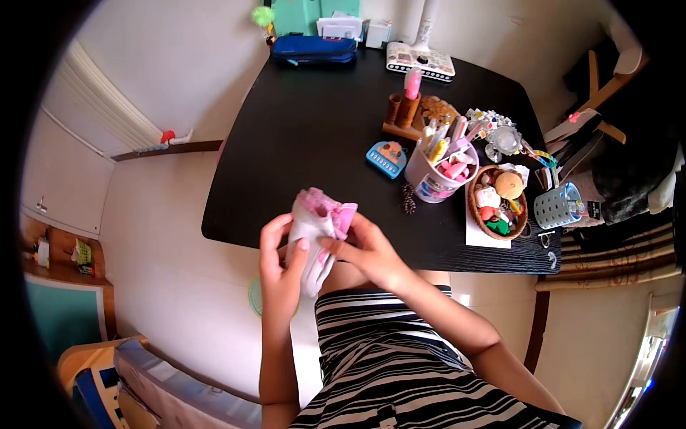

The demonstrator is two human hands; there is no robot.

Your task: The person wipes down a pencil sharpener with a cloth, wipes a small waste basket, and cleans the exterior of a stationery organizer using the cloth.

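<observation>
A bundle of white and pink socks (313, 227) is held up at the front edge of the black desk (300, 143). The pink cuffs are at the top, and the white part hangs down toward my lap. My left hand (281, 259) grips the left side, its thumb pressed on the white fabric. On the other side, my right hand (368, 252) has its thumb across the front and its fingers behind the pink cuff. Parts of the fingers on both hands are hidden by the fabric.
Toward the desk's right stand a pen cup (429, 179), a wicker basket (474, 207) of small toys and a grey perforated holder (557, 206). A blue toy (386, 159) and a pine cone (408, 199) lie nearby. A blue pencil case (314, 49) and lamp base (420, 60) sit at the back.
</observation>
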